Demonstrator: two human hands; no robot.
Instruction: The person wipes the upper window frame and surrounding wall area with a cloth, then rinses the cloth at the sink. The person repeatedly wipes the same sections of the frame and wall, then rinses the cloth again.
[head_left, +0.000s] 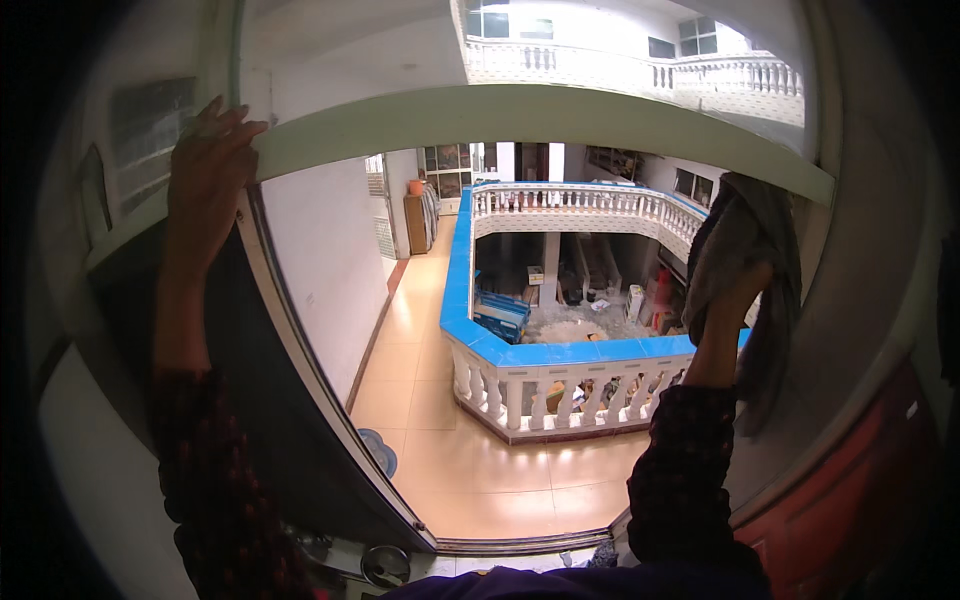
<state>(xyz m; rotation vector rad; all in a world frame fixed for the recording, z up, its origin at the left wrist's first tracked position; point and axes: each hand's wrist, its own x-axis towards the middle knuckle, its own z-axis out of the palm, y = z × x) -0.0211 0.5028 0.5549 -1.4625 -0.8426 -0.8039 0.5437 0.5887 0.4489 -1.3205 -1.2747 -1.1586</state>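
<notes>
My left hand (214, 176) is raised at the left end of a pale green door-frame crossbar (480, 112), its fingers spread against the upright there. In my right hand (739, 289) is a grey cloth (739, 225), lifted to the underside of the crossbar near its right end and hanging down past my wrist. The cloth covers most of my right fingers. Above the crossbar is a glass pane (360, 45), through which an upper balcony shows.
Beyond the doorway, a tiled walkway (420, 375) runs beside a blue-topped balustrade (555, 352) around a lower courtyard. A dark door panel (277, 397) stands at the left, a red door (840, 480) at the lower right. Pans (385, 564) lie below me.
</notes>
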